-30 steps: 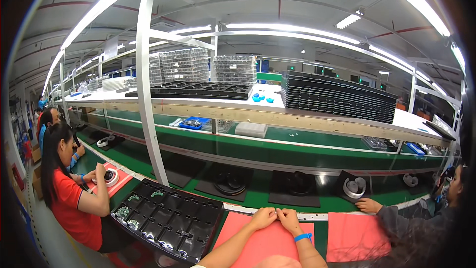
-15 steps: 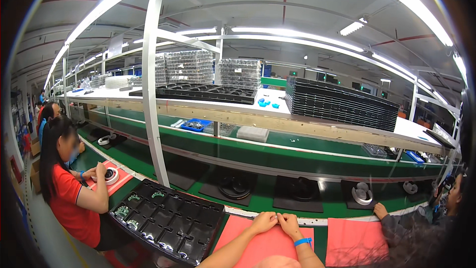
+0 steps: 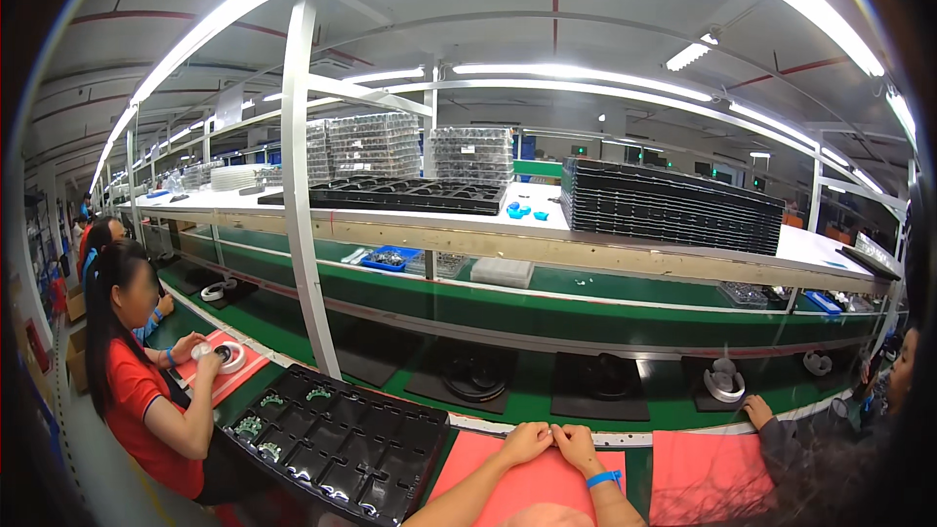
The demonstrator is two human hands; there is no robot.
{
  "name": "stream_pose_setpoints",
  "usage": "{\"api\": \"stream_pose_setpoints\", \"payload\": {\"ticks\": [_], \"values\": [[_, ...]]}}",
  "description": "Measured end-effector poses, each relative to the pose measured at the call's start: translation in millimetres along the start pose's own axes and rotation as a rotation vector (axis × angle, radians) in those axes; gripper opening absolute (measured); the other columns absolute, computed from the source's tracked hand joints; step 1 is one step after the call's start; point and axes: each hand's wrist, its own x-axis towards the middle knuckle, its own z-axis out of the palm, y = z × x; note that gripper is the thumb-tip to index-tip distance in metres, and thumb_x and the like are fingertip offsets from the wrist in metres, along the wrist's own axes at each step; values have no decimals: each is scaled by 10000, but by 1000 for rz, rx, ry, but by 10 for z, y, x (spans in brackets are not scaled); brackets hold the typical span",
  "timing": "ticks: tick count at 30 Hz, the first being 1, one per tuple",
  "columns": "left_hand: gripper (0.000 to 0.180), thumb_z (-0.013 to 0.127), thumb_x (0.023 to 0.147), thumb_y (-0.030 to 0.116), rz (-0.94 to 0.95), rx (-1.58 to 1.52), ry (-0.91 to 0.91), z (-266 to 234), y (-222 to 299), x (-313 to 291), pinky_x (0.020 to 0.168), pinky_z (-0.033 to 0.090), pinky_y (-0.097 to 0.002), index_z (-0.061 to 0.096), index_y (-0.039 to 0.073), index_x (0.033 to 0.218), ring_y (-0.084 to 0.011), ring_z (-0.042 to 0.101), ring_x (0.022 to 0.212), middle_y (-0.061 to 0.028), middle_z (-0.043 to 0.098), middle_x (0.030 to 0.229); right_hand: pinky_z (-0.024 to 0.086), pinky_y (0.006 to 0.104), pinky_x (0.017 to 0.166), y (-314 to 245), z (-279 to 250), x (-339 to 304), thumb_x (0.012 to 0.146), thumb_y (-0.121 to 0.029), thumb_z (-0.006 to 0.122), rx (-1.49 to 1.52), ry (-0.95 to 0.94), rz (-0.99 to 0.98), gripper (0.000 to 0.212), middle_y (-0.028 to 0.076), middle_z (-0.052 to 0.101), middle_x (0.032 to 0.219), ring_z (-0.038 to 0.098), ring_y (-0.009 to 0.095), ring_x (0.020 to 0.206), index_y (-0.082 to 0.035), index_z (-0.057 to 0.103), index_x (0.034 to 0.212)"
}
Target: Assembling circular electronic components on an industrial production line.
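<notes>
My left hand (image 3: 528,442) and my right hand (image 3: 576,445) rest above a pink mat (image 3: 532,483) at the edge of the green conveyor. Both have curled fingers, and their thumb sides meet. Anything inside them is hidden from view. Around my right wrist is a blue band (image 3: 604,478). To the left of my forearm lies a black compartment tray (image 3: 390,434), with several green circuit boards (image 3: 249,426) in its left pockets.
Dark mats with black round parts (image 3: 475,378) and a white ring-shaped part (image 3: 723,383) lie on the conveyor. A post (image 3: 305,185) rises beyond the tray. Black trays (image 3: 673,205) are stacked on the shelf. A co-worker (image 3: 146,395) sits left; another person's hand (image 3: 757,411) is right.
The view has shifted slightly, so the tray and mats appear a little further right. My hands stay together. The left co-worker's hands have moved apart around a white ring.
</notes>
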Motion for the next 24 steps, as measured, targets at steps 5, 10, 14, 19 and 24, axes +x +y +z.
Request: {"api": "stream_pose_setpoints", "payload": {"ticks": [5,10,14,19,24], "values": [[346,684,919,269,-18,-43,19,28,-87,-30,597,441,-486,540,24,723,-393,612,649,-192,615,687,481,396,581,-90,8,-18,1020,-276,695,95,-2,4,426,170,683,646,615,167,566,68,724,771],[349,706,898,309,-2,-10,16,74,-90,59,607,449,-494,565,25,752,-382,633,675,-188,625,705,447,311,569,47,58,25,1067,-271,677,284,31,22,501,32,655,642,548,68,626,57,667,688],[352,704,898,320,-13,-1,-1,70,-8,13,618,458,-505,566,37,742,-396,641,690,-191,638,720,412,328,502,35,1,18,1099,-362,611,240,29,139,639,39,584,526,520,95,518,12,627,580],[334,682,914,303,-86,32,-32,38,75,7,617,465,-498,554,55,731,-385,650,696,-170,640,706,406,373,504,-19,-3,54,1115,-398,552,66,6,22,714,63,521,461,514,156,457,3,584,525],[330,672,920,284,-44,21,11,39,63,-7,603,459,-500,550,49,722,-387,634,650,-168,637,684,417,384,516,10,5,-31,1121,-369,534,107,7,56,692,69,530,477,512,165,459,10,587,544]]}}
